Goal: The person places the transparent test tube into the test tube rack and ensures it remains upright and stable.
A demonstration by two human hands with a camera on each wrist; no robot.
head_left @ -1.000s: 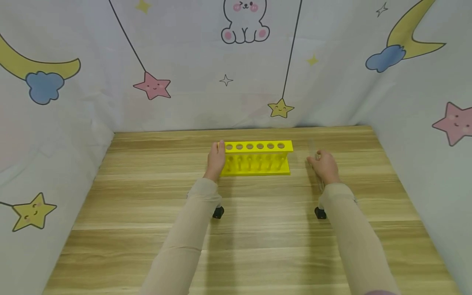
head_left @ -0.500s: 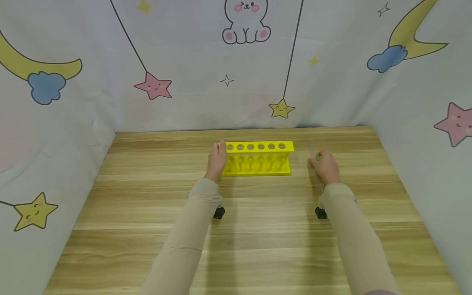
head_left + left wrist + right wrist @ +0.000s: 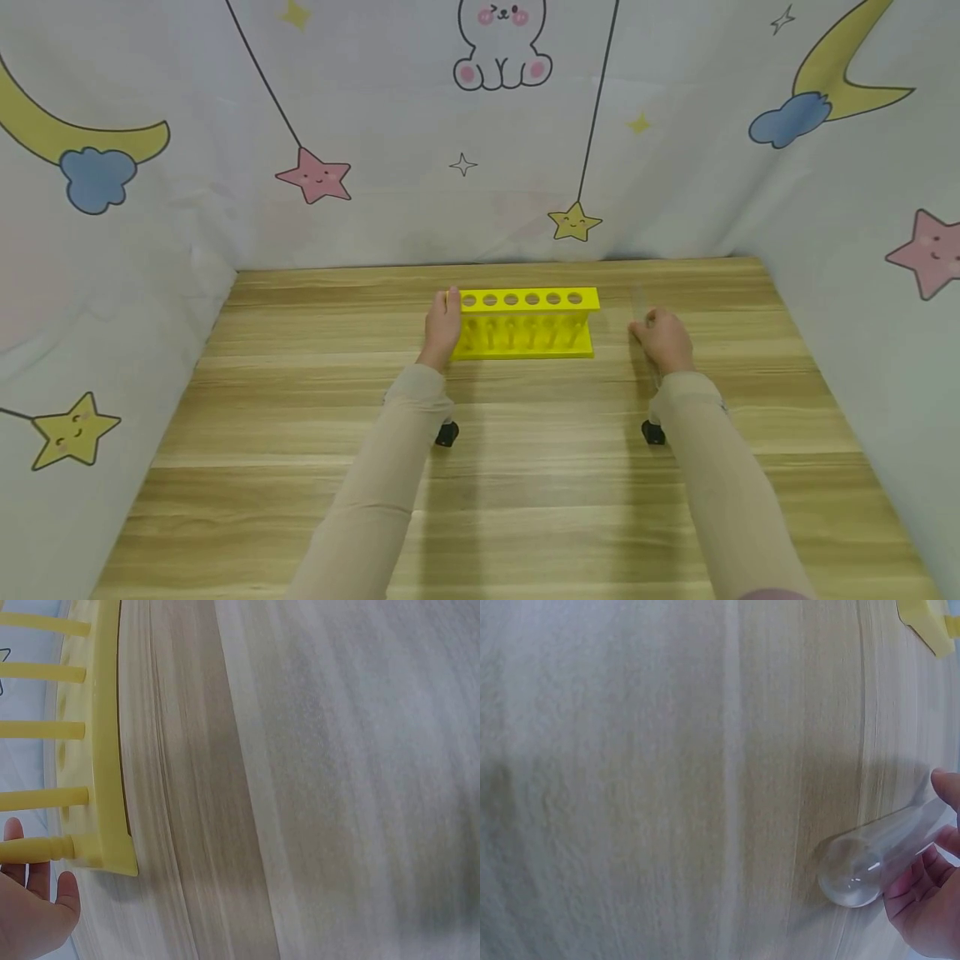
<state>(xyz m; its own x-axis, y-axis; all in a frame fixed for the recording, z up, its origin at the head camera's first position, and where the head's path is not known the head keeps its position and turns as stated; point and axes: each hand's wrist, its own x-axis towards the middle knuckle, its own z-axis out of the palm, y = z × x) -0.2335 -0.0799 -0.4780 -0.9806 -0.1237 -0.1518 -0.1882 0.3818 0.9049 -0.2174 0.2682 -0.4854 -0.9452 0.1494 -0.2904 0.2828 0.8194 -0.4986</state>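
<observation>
Right grip (image 3: 664,340): thumb and fingers closed about a clear tube (image 3: 889,847), its rounded end pointing back toward the wrist and its far end running forward past the fingers. Whether the tube touches the counter (image 3: 555,500) cannot be determined. Left grip (image 3: 442,327): holding the left end of a yellow rack (image 3: 532,346), the fingertips seen from the left wrist beside the endmost post. The rack stands upright near the counter's far edge, six round holes visible along its upper plate and a row of pegs below. The tube lies to the right of the rack, apart from it. Both forearms wear beige sleeves (image 3: 735,492), with a small black device (image 3: 447,433) below each cuff. Beyond the wood-grain counter hangs a white cloth (image 3: 405,225), printed with moons, clouds, stars and a winking white animal.
</observation>
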